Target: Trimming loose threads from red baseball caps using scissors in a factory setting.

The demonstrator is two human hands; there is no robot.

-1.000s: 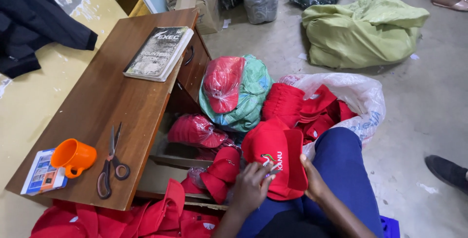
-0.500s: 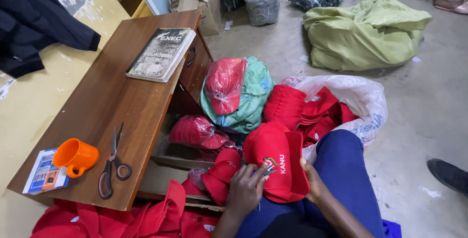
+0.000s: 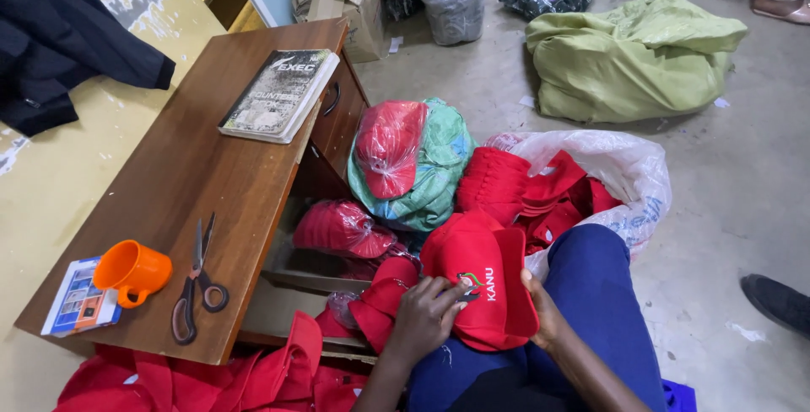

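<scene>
Red cap (image 3: 481,281): on the lap, as half a second ago, crown now turned slightly so its embroidered front faces up. Left hand (image 3: 426,319): fingers curled, gripping the cap's near edge. Right hand (image 3: 544,315): clasping the brim side. Scissors (image 3: 196,281) and orange cup (image 3: 131,270): unmoved on the wooden desk (image 3: 194,167).

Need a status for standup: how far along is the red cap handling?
Done: some caps already sit wrapped in clear plastic, on the green bundle and in the desk's open shelf. In hand: one red cap on the lap, left hand at its embroidered front, right hand at the edge. Left: loose red caps in the white sack; count unclear.
</scene>
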